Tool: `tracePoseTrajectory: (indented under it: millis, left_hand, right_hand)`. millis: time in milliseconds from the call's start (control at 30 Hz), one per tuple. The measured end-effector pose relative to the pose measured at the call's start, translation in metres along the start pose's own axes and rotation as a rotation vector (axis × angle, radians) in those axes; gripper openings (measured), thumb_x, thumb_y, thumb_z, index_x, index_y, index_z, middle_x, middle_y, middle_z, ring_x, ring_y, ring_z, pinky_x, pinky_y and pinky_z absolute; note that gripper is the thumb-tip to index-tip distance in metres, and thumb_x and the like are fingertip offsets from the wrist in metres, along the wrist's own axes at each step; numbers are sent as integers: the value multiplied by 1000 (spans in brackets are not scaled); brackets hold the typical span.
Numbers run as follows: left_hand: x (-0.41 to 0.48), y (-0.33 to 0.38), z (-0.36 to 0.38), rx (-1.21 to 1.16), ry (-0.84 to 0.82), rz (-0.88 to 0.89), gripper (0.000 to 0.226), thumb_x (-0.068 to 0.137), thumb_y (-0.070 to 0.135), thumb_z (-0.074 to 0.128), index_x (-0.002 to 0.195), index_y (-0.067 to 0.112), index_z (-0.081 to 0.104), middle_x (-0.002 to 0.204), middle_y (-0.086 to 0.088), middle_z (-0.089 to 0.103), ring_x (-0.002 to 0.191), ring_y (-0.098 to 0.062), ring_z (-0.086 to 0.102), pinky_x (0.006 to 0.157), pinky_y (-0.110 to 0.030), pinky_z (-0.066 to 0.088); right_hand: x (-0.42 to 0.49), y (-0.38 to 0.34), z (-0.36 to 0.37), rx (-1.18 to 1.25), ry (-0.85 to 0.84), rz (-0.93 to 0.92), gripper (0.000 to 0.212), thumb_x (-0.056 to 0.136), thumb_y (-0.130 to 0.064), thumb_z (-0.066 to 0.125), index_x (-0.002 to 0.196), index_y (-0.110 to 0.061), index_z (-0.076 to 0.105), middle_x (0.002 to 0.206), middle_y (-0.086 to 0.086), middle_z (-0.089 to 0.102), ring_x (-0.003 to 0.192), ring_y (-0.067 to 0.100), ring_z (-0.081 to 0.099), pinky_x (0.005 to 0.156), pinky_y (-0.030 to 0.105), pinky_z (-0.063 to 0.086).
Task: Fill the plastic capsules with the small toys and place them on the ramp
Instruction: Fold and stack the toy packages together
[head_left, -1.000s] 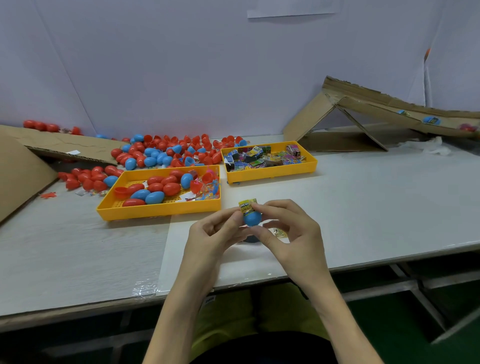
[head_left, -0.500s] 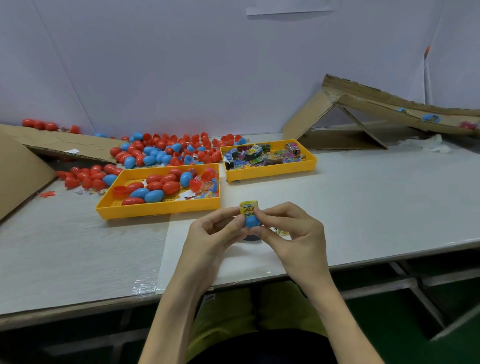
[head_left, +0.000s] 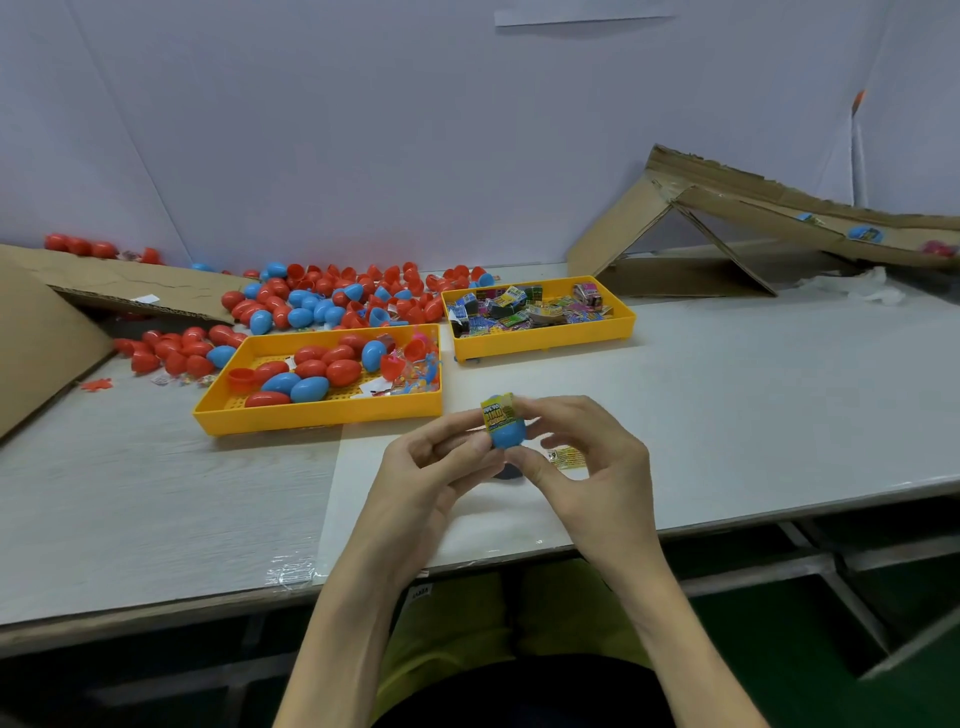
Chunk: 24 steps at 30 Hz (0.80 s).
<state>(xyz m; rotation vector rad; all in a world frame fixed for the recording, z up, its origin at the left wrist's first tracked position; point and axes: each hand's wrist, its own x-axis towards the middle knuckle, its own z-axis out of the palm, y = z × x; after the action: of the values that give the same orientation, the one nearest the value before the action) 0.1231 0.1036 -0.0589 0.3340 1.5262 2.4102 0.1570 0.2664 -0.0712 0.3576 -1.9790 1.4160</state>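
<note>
Above the bench, the left grip and right grip both pinch a blue capsule half, with a yellow toy packet poking from its mouth. The shell looks light, smooth and probably slippery, so hold it by its rounded sides and press the soft packet in.

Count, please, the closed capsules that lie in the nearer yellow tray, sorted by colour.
Red capsules: 7
Blue capsules: 3
Total in the yellow tray: 10
The open red halves in it are left out. The reds overlap, so their count may be off by one.
</note>
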Motion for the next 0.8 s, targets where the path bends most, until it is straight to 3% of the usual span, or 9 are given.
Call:
tracePoseTrajectory:
  millis: [67,167,333,500,633,800]
  left_hand:
    - [0,1,1,5,-42,-3,35,82,20,74,116,10,72,115,-20,72,107,-36,70,83,-30,58]
    - [0,1,3,40,-53,6,47,76,31,77,118,11,71,113,-20,72,107,-36,70,85,-31,59]
    - [1,-2,1,102,-31,46,45,77,22,76,120,12,67,111,-17,74,108,-34,70,90,-32,58]
    - [0,-1,-1,88,-97,43,46,87,21,65,130,5,61,119,-18,71,113,-35,67,94,-36,56]
    - [-1,2,-1,60,-148,17,38,90,22,63,125,8,67,122,-19,69,117,-34,66,91,-32,56]
    - [0,4,1,23,-160,-22,33,89,27,63,116,12,74,118,-19,71,116,-34,66,91,-31,56]
  right_hand:
    - [1,-1,-1,7,-9,13,40,80,-11,80,117,-22,71,111,-12,67,101,10,64,78,17,54]
    - [-1,-1,0,-10,-33,0,37,79,-6,80,111,-24,74,111,-11,66,106,8,61,78,15,52]
    - [3,-3,0,22,-70,56,56,81,-13,81,129,-32,59,119,-11,62,105,9,63,78,18,55]
    - [1,-3,1,10,-86,45,43,82,-13,79,121,-24,69,117,-12,61,106,12,61,78,19,54]
    - [1,-3,2,-9,-87,42,45,83,-10,76,125,-25,67,113,-13,62,97,9,61,72,17,52]
    - [-1,-1,2,14,-58,42,45,80,-6,80,119,-26,71,109,-11,66,92,12,63,70,26,54]
